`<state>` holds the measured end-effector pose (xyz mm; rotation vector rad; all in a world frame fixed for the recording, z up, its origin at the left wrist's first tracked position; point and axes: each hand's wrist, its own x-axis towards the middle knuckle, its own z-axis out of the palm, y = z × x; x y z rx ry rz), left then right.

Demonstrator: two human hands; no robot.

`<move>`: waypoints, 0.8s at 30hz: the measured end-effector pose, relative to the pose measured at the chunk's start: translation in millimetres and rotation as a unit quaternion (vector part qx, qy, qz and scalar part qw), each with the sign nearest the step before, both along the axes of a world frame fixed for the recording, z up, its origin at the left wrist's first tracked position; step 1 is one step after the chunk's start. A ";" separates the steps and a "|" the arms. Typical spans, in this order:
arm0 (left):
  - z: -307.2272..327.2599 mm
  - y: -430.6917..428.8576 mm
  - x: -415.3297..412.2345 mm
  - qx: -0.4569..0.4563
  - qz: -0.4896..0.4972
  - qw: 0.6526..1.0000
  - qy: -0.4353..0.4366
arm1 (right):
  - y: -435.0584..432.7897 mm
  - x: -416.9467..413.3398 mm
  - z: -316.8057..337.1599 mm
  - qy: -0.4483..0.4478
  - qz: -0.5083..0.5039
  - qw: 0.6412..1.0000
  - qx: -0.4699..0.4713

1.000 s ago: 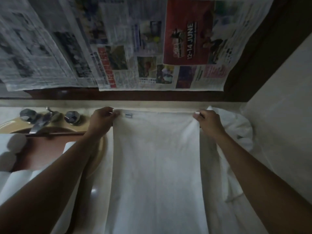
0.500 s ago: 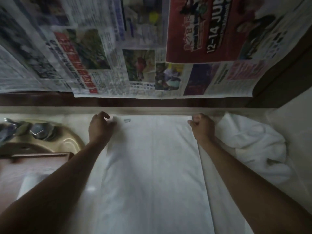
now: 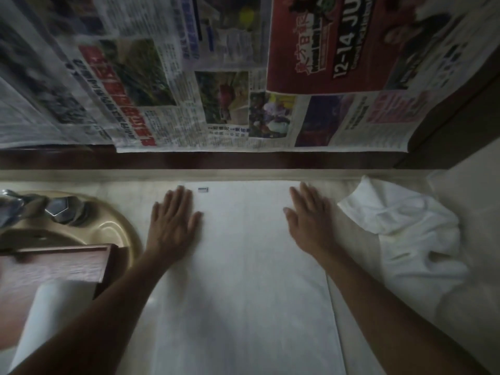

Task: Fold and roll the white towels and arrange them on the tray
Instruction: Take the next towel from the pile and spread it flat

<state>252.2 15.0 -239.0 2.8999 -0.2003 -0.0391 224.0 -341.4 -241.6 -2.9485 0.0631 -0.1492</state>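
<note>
A white towel lies spread flat and lengthwise on the pale counter, its far edge near the back ledge with a small label at the far left corner. My left hand presses flat on its left side, fingers straight. My right hand lies flat on its right side, fingers straight too. A rolled white towel rests in the dark wooden tray at the left. Crumpled white towels are heaped at the right.
A beige sink with metal tap handles sits at the far left, the tray lying across it. Newspaper sheets hang on the wall behind. A pale wall closes the right side.
Both hands let go of the towel's far corners and now lie flat on it, a little nearer to me. The view has shifted right and closer to the counter.
</note>
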 end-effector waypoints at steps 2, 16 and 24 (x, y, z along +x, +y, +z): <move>8.1 11.9 -9.8 0.020 0.012 1.000 -0.001 | -12.3 -7.5 5.0 0.001 -0.018 1.000 0.002; 0.2 -9.6 -148.2 -0.038 0.004 0.998 -0.049 | 5.6 -131.2 0.2 -0.063 -0.012 0.998 0.027; 8.1 -67.0 -288.8 -0.133 -0.096 0.985 -0.061 | 106.2 -254.9 12.9 -0.038 0.076 0.995 0.043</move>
